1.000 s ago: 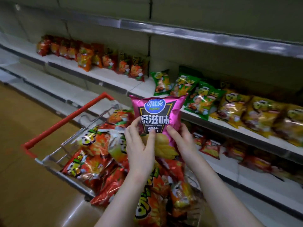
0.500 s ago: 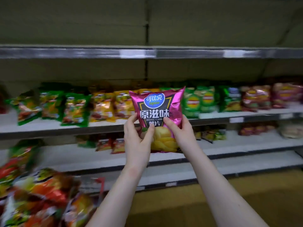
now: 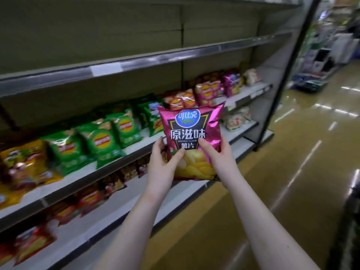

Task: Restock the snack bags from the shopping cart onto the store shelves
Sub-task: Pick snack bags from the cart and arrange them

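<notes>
Shelves (image 3: 136,151): long store shelves run from the left side far back to the right.
Floor (image 3: 292,172): shiny and brown, on the right side, with lights shining on it.
Green bags (image 3: 101,141): a row of green chip bags stands on the middle shelf.
Yellow bags (image 3: 23,166): they sit on the same shelf, to the left of the green ones, and look blurry.
Red bags (image 3: 87,201): they lie on the shelf below, blurry too.
Pink bags (image 3: 207,92): a few stand far back on the middle shelf, past the green ones.
Chip bag (image 3: 190,133): shiny pink with a blue circle on top and yellow chips at the bottom. It is held upright in the air, in front of the middle shelf.
Left hand (image 3: 162,168): it grips the bag's lower left side, thumb on the front.
Right hand (image 3: 218,158): it grips the bag's lower right side, thumb on the front.
</notes>
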